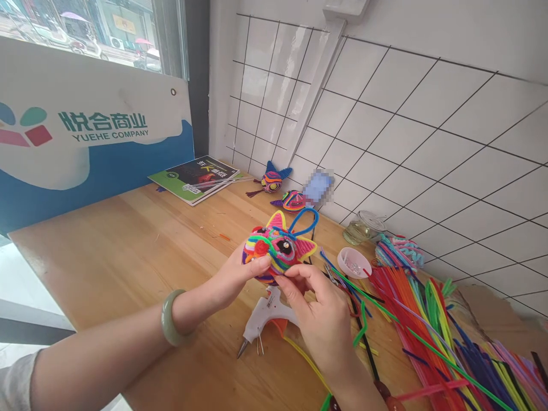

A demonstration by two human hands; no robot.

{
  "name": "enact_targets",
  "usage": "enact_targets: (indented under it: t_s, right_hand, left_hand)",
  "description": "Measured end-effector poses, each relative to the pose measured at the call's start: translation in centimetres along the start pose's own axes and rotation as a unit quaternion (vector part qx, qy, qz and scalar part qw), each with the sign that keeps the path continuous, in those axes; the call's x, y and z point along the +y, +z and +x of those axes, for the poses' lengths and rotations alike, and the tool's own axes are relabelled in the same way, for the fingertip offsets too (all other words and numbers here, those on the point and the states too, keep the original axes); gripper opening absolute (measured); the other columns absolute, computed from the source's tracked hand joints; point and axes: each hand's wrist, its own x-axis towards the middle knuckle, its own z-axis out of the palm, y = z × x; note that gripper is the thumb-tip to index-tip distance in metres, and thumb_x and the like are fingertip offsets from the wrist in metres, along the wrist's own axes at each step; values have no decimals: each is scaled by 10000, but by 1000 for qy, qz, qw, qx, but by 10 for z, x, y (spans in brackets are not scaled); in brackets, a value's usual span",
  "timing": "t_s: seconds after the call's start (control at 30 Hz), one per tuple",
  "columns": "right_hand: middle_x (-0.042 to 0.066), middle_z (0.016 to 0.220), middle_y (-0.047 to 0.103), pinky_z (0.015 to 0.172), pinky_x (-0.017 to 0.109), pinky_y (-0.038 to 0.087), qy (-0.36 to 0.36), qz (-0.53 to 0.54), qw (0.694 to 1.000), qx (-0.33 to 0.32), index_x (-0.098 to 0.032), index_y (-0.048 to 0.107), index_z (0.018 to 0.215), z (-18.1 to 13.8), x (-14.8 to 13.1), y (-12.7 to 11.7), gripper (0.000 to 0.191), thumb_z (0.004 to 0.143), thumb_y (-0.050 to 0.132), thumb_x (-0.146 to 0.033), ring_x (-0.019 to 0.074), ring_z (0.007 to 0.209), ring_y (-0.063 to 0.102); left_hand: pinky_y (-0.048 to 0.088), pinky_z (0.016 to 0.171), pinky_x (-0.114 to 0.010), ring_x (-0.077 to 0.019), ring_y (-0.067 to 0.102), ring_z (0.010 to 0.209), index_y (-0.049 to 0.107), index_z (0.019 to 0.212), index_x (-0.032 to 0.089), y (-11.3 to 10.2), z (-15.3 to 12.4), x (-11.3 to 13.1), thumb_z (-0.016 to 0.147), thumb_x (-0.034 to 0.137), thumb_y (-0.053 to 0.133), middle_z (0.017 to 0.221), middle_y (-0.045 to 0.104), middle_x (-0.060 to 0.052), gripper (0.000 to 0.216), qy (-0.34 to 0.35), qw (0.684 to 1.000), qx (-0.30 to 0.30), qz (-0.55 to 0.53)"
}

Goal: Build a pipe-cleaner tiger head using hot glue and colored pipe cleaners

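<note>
My left hand (233,275) grips a rainbow pipe-cleaner cat head (276,246) from its left side, thumb on the front. The head has pink pointed ears, a black bead eye and a blue pipe-cleaner loop (305,220) sticking up behind it. My right hand (319,311) is closed in a pinch at the head's lower right edge. A green bangle (170,317) circles my left wrist. Below the hands a white glue gun (263,317) lies on the wooden table (128,251).
Heaps of coloured pipe cleaners (432,319) spread across the right. A pink bowl (353,262) and a glass jar (363,226) stand near the tiled wall. Two finished woven heads (272,181) (293,200) and a booklet (197,178) lie at the back.
</note>
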Motion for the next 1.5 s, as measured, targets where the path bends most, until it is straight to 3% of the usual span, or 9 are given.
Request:
enact_targets:
  t_s: [0.3, 0.57, 0.7, 0.9, 1.2, 1.5]
  right_hand:
    - [-28, 632, 639, 537, 209, 476, 39, 22, 999, -8, -219, 585, 783, 0, -1, -1, 120, 849, 627, -311, 110, 534, 580]
    - [-25, 595, 578, 468, 210, 432, 153, 107, 980, -62, -216, 567, 741, 3, -2, -5, 189, 826, 623, -376, 112, 509, 540]
    - [-35, 577, 542, 429, 207, 396, 191, 130, 970, -69, -214, 563, 738, 5, -2, -7, 208, 798, 643, -395, 102, 475, 493]
    - [-35, 582, 534, 451, 201, 396, 221, 140, 963, -73, -204, 568, 725, 6, -1, -9, 250, 771, 658, -433, 96, 487, 478]
    - [-32, 591, 536, 479, 213, 416, 231, 151, 956, -97, -199, 557, 684, 12, -1, -15, 259, 759, 650, -429, 100, 498, 480]
    - [-54, 549, 510, 494, 219, 395, 259, 157, 945, -123, -199, 552, 716, 13, 14, -19, 299, 766, 661, -472, 99, 501, 488]
  left_hand:
    - [485, 770, -303, -257, 628, 946, 626, 1073, 161, 0, 1, -1, 755, 514, 675, 1045, 683, -100, 478, -6, 1000, 9, -6]
    - [476, 801, -323, -259, 628, 954, 627, 1098, 163, 0, 3, -4, 695, 564, 708, 1044, 692, -103, 574, -11, 1000, 9, -23]
    - [484, 769, -327, -261, 640, 934, 639, 1097, 163, 1, 2, -7, 728, 677, 595, 1040, 700, -114, 634, -25, 998, 6, -53]
    - [465, 877, -373, -270, 643, 1004, 660, 1097, 171, 4, 2, -3, 816, 726, 392, 1073, 711, -114, 677, -62, 991, 8, -115]
    - [409, 979, -439, -301, 610, 1099, 649, 1135, 168, 4, 3, -2, 842, 721, 329, 1146, 691, -122, 703, -71, 990, -1, -123]
    - [437, 922, -427, -318, 591, 1124, 640, 1145, 161, 5, 2, -1, 824, 761, 261, 1212, 656, -136, 779, -82, 991, -6, -104]
